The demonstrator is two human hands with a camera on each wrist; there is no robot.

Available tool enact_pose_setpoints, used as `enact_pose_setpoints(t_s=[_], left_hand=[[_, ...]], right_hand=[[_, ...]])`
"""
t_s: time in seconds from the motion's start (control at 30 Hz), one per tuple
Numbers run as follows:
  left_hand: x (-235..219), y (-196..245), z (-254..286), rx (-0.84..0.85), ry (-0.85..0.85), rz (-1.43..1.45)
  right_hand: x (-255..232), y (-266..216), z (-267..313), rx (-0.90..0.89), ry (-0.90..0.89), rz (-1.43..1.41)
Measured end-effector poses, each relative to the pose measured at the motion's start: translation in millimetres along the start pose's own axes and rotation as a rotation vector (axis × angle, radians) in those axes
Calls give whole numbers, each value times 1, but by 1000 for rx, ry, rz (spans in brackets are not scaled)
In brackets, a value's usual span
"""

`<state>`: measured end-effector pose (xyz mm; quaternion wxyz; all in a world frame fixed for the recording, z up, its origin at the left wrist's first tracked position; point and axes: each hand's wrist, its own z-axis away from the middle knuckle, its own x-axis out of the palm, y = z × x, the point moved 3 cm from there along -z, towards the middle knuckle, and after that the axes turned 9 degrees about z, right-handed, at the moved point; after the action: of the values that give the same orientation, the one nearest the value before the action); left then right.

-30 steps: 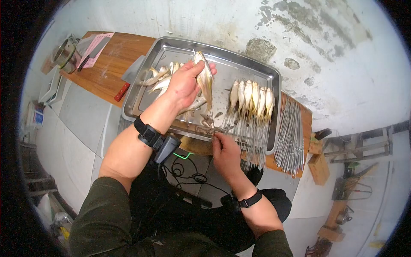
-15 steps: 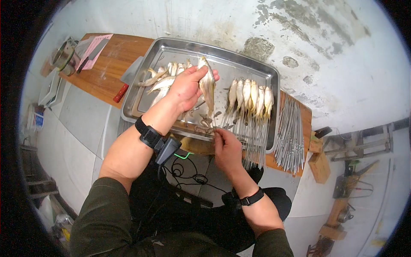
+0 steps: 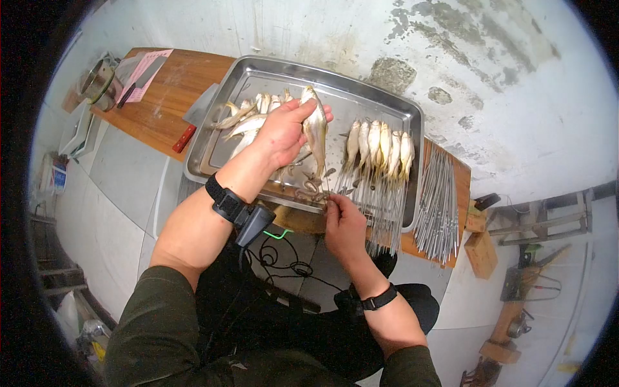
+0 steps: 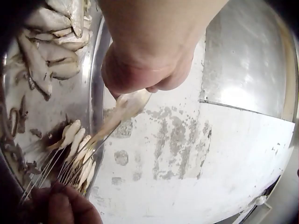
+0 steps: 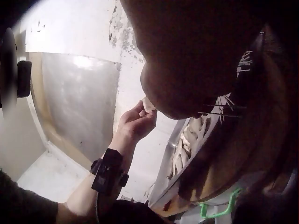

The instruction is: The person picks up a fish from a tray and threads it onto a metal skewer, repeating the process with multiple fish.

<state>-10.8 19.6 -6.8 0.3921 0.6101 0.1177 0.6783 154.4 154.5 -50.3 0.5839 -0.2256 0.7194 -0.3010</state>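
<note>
My left hand (image 3: 287,132) grips a pale, yellowish fish (image 3: 316,132) over the metal tray, thumb on its side and its tail pointing down toward me. From the tail end a thin metal skewer (image 4: 100,147) runs toward my right hand (image 3: 346,226), which pinches it at the tray's near rim. Right of the held fish, several skewered fish (image 3: 383,147) lie side by side in the tray, their skewers (image 3: 387,206) reaching over the near edge. Loose fish (image 3: 248,122) are heaped at the tray's left, partly behind my left forearm.
The metal tray (image 3: 348,82) sits on a wooden table (image 3: 164,97) against a stained wall. A bundle of bare skewers (image 3: 438,206) lies right of it. A red-handled knife (image 3: 184,138) is at its left edge; another knife (image 3: 142,80) lies on pink paper. Dark scraps (image 3: 309,186) lie near the front.
My left hand and the fish have shifted slightly right, and the fish has turned to show more of its side. Its tail is nearer my right hand, which moved slightly right.
</note>
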Motion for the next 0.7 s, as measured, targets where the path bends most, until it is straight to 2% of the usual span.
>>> enact_pose_setpoints(t_s=[0.2,0.3,0.63,0.7], left_hand=[[0,-4,1,-13,0,2],[-2,-4,0,-21,-2,-6],[-11,2,-8,20,44,-6],[-15,0,-13,7,-32,-30]], right_hand=[[5,5,0,35,-10,-22],[7,6,1,-16,6,-51],[7,8,7,108,-57,-195],[1,10,6,108,-30,-200]])
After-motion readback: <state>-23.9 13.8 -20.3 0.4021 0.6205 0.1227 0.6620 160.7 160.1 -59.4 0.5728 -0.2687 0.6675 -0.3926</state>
